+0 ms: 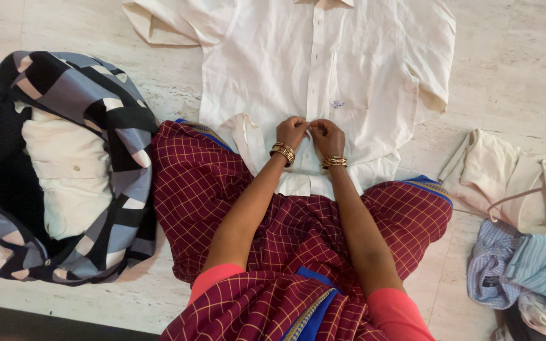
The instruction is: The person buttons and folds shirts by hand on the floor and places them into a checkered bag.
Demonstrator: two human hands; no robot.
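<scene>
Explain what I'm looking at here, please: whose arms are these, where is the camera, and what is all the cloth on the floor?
There is no machine: the camera sits on a person's head and looks down at their own two arms. The person sits on a pale stone floor in a maroon checked garment. A cream short-sleeved shirt lies spread flat in front of them. The left hand and right hand, both with gold bangles at the wrist, meet at its button strip, pinching the cloth there. On the left lies a patterned bag holding a folded cream garment. On the right lies a heap of more clothes.

Cream short-sleeved shirt [361, 63] flat on floor
</scene>
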